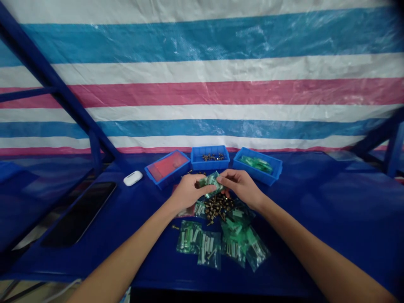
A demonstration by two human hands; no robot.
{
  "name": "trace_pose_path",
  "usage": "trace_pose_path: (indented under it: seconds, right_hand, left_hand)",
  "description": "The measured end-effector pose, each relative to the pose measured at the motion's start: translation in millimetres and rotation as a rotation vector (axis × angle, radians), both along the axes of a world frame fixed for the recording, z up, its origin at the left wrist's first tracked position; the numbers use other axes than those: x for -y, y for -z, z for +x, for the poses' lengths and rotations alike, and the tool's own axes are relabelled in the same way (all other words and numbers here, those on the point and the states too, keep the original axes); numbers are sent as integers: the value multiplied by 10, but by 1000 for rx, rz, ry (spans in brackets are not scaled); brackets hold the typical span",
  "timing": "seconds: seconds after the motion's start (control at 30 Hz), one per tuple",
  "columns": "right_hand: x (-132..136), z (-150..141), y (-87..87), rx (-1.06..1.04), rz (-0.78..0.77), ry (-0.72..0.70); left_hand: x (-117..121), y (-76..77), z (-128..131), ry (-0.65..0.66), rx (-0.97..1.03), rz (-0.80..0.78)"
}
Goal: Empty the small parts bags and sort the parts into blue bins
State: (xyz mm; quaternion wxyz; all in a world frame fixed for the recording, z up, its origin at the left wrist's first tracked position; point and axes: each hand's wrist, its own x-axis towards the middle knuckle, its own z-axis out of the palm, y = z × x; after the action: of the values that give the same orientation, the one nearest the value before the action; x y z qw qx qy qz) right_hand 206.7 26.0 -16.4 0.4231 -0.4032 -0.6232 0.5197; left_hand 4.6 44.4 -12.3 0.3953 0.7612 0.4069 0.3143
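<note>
Between my two hands is a small clear plastic bag [212,182] with green and white pieces in it, held above the table. My left hand [189,190] grips its left side, thumb across the front. On its right edge, the fingers of my right hand [240,185] pinch the plastic. Below the hands lies a loose pile of brass-coloured screws [217,206]. Nearer to me rest several filled clear bags [209,248] with white plugs and screws, some with green pieces [235,231]. A single screw [175,227] lies left of them.
Three blue bins stand behind: one with a red sheet or bag [167,166], one with screws [213,157], one with green pieces [257,164]. A white earbud case [133,178] and a black phone [80,212] lie left on the blue table [322,219]. Striped sheeting hangs behind.
</note>
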Motion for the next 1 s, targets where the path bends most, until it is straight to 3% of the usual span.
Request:
trace_pose_path:
  seconds: [0.33,0.43,0.57,0.63,0.73,0.87,1.0]
  right_hand:
    - [69,-37,-116,115,124,-24]
    - [29,109,-240,227,256,207]
    - [-71,609,-443,481,536,764]
    - [-117,891,-499,655,568,858]
    - [-165,1158,-490,789,577,881]
    - [-202,1150,-373,896,673,850]
    - [-257,1035,-234,1094,716,576]
  left_hand:
    - [23,-50,-13,29,28,-39]
    - [21,-85,-2,18,92,-39]
    - [-35,-70,-39,-112,131,13]
    - [-61,-49,-63,-150,120,50]
    - [-66,-31,-78,-169,93,88]
    - [-44,-30,-68,-175,54,127]
    - [-46,-28,-67,-179,33,141]
